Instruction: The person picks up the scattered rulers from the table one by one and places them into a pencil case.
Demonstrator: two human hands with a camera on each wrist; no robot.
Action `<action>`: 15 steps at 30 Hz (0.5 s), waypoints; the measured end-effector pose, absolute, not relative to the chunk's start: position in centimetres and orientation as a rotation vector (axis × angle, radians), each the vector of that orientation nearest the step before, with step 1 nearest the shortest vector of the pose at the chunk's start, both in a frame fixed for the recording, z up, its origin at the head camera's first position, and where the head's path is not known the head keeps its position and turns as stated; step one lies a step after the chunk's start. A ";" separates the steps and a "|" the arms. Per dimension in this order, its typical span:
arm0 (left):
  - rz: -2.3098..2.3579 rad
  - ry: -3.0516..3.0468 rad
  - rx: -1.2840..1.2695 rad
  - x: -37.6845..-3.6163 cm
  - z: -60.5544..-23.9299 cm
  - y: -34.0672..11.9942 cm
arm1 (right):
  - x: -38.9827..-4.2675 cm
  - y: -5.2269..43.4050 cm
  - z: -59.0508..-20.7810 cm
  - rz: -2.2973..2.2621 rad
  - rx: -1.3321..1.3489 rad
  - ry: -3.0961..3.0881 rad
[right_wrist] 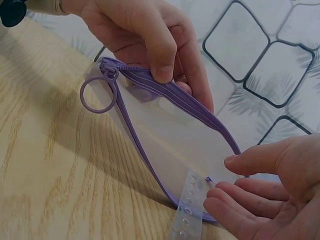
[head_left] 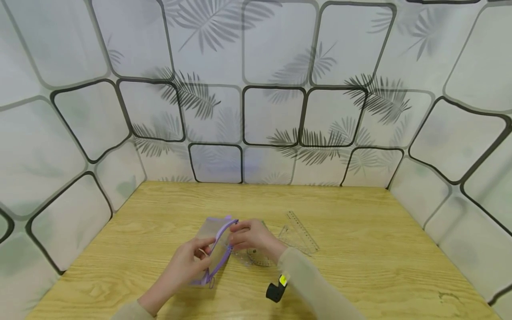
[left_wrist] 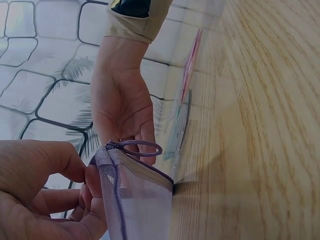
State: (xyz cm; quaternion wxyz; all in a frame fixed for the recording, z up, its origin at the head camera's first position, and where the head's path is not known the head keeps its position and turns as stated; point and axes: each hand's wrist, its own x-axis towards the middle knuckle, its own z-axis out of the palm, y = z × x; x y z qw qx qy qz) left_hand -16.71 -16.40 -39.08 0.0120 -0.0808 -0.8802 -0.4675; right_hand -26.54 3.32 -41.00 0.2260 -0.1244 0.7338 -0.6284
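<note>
A translucent pouch (head_left: 218,249) with a purple zipper edge stands on the wooden table (head_left: 360,266), its mouth open. My left hand (head_left: 186,264) pinches the zipper edge near the ring pull (right_wrist: 97,95), thumb on top. My right hand (head_left: 252,238) is at the other end of the mouth, fingers curled. Its fingertips (right_wrist: 215,197) touch a clear ruler strip (right_wrist: 189,210) that pokes at the pouch's opening. In the left wrist view the pouch (left_wrist: 135,205) rises from my left hand (left_wrist: 40,200), and the right hand (left_wrist: 120,105) reaches down behind it.
A clear set square (head_left: 298,235) and a protractor (head_left: 260,260) lie flat on the table just right of the hands. A black wrist camera (head_left: 276,291) sits on the right sleeve. Patterned walls close in the table on three sides.
</note>
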 end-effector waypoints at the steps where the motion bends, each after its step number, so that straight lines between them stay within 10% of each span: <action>1: -1.457 -2.746 -0.250 -16.7 -39.1 -16.4 | -26.5 3.3 -41.0 -1.730 -0.338 2.034; 15: -1.441 -2.729 -0.287 -16.6 -39.1 -16.4 | -26.4 3.8 -41.4 -1.606 -0.389 2.275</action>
